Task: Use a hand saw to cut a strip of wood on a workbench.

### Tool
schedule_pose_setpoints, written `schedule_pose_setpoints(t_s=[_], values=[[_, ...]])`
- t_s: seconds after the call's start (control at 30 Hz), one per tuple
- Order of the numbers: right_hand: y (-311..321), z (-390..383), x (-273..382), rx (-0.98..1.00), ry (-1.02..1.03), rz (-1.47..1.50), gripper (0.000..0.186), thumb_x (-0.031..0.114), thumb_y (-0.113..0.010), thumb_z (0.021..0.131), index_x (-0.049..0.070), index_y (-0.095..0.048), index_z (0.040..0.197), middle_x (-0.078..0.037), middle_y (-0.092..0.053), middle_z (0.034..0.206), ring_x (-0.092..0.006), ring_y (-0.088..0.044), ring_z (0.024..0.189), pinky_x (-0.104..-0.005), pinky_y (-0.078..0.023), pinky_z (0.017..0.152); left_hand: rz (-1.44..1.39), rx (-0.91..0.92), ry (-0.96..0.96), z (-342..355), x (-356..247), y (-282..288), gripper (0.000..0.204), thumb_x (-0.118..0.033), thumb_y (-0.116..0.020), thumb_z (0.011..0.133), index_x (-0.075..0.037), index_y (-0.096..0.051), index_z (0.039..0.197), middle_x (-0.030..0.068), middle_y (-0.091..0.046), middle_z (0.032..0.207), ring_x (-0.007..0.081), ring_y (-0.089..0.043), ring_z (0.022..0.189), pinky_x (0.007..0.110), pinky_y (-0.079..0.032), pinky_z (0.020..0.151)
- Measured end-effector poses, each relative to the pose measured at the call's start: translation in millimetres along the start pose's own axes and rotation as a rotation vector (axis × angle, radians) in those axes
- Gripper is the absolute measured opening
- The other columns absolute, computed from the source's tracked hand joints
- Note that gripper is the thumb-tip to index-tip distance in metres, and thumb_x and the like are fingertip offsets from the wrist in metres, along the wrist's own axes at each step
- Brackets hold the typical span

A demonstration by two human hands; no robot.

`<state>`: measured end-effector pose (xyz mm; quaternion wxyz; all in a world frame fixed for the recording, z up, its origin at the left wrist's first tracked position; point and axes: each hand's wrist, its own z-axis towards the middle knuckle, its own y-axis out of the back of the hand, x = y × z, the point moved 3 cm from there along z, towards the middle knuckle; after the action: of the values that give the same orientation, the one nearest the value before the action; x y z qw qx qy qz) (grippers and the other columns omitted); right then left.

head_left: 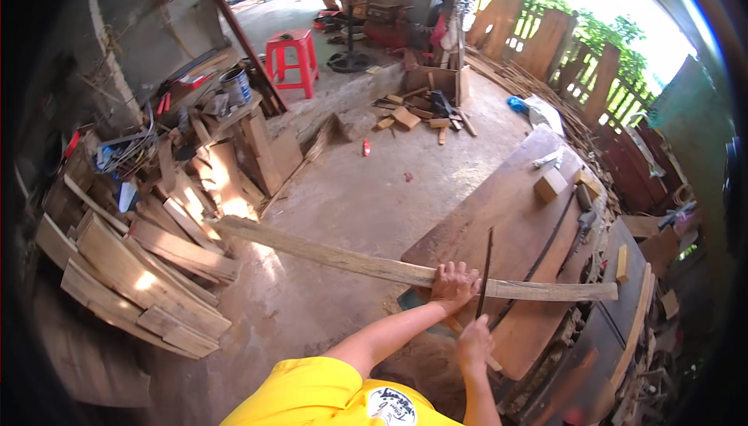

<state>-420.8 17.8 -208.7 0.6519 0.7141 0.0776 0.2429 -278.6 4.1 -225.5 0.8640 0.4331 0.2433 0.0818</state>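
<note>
A long, narrow wooden plank lies across the near end of a broad brown wooden board, its left part jutting out over the floor. My left hand presses down on the plank with its fingers curled over it. Just to the right, my right hand is closed round the lower end of a handsaw. The saw's dark blade shows nearly edge-on and stands across the plank, close beside my left hand. Whether its teeth have cut into the wood cannot be made out.
A wooden block and a long dark strip lie on the board. Stacked planks lean at the left. A red stool stands farther back, near scattered wood offcuts. Along the right runs a wooden fence.
</note>
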Motion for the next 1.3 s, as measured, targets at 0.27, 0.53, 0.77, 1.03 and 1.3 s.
schedule_pose_setpoints(t_s=[0.27,0.53,0.77,1.03,1.3], values=[[-5.6,-25.6,-13.9,0.038,-0.001,-0.068,0.019,0.022,-0.045,0.097,0.003,-0.047,0.100,-0.023,-0.067,0.074,-0.0426,-0.067,0.072,-0.0534,-0.051,0.065,-0.013,0.037,0.000,-4.6,-4.0,-1.6,0.022,-0.039,-0.056,0.086,-0.018,-0.060,0.082,0.0076,-0.055,0.085,0.0270,-0.053,0.086,0.043,-0.038,0.077],[-10.9,7.9,-0.5,-0.015,0.035,-0.094,0.019,0.023,-0.044,0.097,0.004,-0.046,0.094,-0.020,-0.066,0.068,-0.0381,-0.068,0.067,-0.0489,-0.053,0.057,0.093,0.022,-0.032,5.9,9.1,-14.9,0.027,-0.040,-0.054,0.084,-0.014,-0.060,0.080,0.0106,-0.055,0.085,0.0311,-0.053,0.083,0.048,-0.039,0.074],[-9.6,26.1,-10.9,-0.001,-0.015,-0.030,0.020,0.024,-0.044,0.097,0.004,-0.045,0.095,-0.021,-0.067,0.069,-0.0391,-0.068,0.069,-0.0487,-0.054,0.061,0.070,0.055,-0.069,7.4,-6.7,-17.8,0.024,-0.040,-0.056,0.087,-0.017,-0.061,0.082,0.0072,-0.056,0.084,0.0279,-0.055,0.082,0.044,-0.038,0.075],[-4.0,-31.5,-20.4,0.056,-0.020,-0.021,0.017,0.021,-0.047,0.095,0.004,-0.047,0.092,-0.021,-0.066,0.067,-0.0400,-0.068,0.067,-0.0491,-0.054,0.060,0.103,0.078,-0.050,-1.8,-2.0,-14.8,0.023,-0.039,-0.057,0.087,-0.017,-0.061,0.082,0.0055,-0.056,0.084,0.0271,-0.054,0.083,0.044,-0.037,0.075],[-4.2,-17.5,-18.9,0.085,0.011,0.009,0.012,0.014,-0.046,0.094,0.003,-0.047,0.092,-0.022,-0.065,0.067,-0.0389,-0.068,0.067,-0.0505,-0.053,0.059,0.104,0.083,-0.055,-1.0,-0.1,-16.9,0.022,-0.038,-0.057,0.088,-0.017,-0.060,0.083,0.0053,-0.055,0.083,0.0266,-0.055,0.082,0.043,-0.038,0.075]])
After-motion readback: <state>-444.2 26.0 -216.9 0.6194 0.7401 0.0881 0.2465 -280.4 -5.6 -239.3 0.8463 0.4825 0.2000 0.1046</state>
